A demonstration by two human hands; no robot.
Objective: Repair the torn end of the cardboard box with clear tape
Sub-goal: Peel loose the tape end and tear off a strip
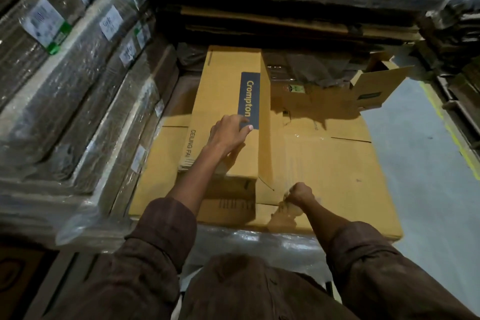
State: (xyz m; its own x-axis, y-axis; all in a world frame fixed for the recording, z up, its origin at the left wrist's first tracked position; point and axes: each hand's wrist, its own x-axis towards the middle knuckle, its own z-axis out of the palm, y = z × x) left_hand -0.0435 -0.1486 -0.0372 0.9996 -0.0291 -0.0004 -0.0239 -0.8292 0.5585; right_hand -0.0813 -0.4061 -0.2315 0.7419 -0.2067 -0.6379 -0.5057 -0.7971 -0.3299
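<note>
Under left hand: box (lengthwise away)

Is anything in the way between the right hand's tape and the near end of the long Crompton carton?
Nothing visible. The right hand grips crumpled clear tape right beside the long brown cardboard box's near end; the left hand rests on top of that box.

The long tan cardboard box carries a navy label with yellow lettering and black print down its side. Beneath that box, flat cartons are the same tan. Left of it, brown bundles wrapped in glossy film bear white, green-edged labels. Both sleeves are dark brown.
</note>
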